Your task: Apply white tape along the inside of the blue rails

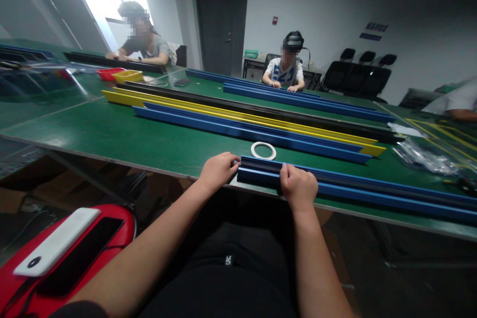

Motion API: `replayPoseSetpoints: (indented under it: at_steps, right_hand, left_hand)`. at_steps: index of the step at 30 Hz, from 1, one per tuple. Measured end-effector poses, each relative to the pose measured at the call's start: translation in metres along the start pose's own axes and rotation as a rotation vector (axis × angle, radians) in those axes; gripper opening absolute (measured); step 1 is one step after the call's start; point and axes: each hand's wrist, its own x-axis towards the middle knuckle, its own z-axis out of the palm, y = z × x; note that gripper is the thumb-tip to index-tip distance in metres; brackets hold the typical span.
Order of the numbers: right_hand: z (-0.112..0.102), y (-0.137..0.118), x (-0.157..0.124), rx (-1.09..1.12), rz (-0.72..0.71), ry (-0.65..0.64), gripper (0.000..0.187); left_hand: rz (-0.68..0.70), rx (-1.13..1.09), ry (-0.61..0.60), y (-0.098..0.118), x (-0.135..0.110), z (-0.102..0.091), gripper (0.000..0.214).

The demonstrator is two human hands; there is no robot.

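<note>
Gripping from above, the right hand (298, 188) is clenched over the blue rail (372, 198), its fingers curled across the top to the far side and its thumb on the near face. The left hand (219, 169) sits at the rail's very end, folded into a loose fist with the fingertips touching that end. Whether they pinch the black strip (372, 185) seated in the rail or only press against it cannot be told.

The rail lies along the near edge of the table (149, 139). Its long axis starts at the left hand, passes under the right and runs far off to the right, beyond both hands. The right hand is the one set on its length; the left only meets its tip.

The rail looks like a stiff, smooth, straight channel with square edges and a matt blue finish, and the strip is a dark band along its groove. The table top is flat green and slightly dull.

Just beyond the hands, between them, a thin white tape ring (252, 151) lies flat. Farther out lie a yellow rail (238, 115) and more blue and black ones, roughly parallel to the held one.
</note>
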Motion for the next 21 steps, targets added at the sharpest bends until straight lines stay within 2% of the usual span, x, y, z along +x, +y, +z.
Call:
replayPoseSetpoints:
  at_steps: [8,15,21]
  right_hand:
    - [-0.0002,-0.0009,0.0,-0.002,0.002,0.009,0.045]
    - [0.0009,-0.0001,-0.0006,-0.012,-0.004,0.012,0.044]
    - [0.0004,0.0005,0.0,-0.003,-0.009,0.005,0.044]
  left_hand:
    - [0.006,-0.002,-0.042,0.0008,0.0016,-0.0014,0.021]
    - [0.006,-0.015,-0.012,-0.0006,0.001,-0.0005,0.022]
    - [-0.001,0.003,-0.036,-0.0003,0.0009,-0.0002,0.023]
